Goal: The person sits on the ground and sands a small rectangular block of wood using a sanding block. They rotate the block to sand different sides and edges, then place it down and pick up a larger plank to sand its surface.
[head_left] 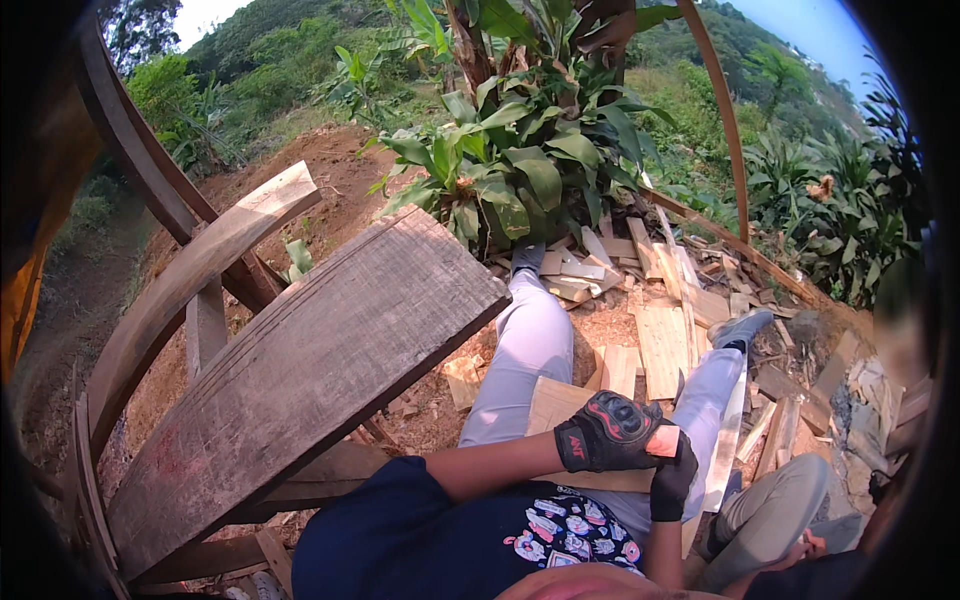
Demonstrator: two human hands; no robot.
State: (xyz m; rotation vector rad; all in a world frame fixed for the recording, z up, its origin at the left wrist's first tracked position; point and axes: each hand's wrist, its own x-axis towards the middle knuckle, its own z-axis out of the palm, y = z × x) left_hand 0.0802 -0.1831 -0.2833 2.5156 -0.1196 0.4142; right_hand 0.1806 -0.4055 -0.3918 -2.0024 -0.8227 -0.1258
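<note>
My left hand [608, 432], in a black padded glove with red trim, is closed over my lap with its knuckles up. At its fingers shows the flat face of a small pale wooden block [663, 440]. Just below the block, and touching it, is my right hand [673, 480] in a black glove. Its fingers are curled, and what lies inside them is hidden. A pale wooden board [556, 404] lies across my thighs beneath both hands, partly covered by the left forearm.
A wide weathered plank [310, 350] slants over my left side, beside a curved wooden beam [190, 260]. Offcuts and boards [662, 340] litter the ground around my feet. Another person's bent leg [775, 505] is close on the right. Leafy plants [540, 170] stand ahead.
</note>
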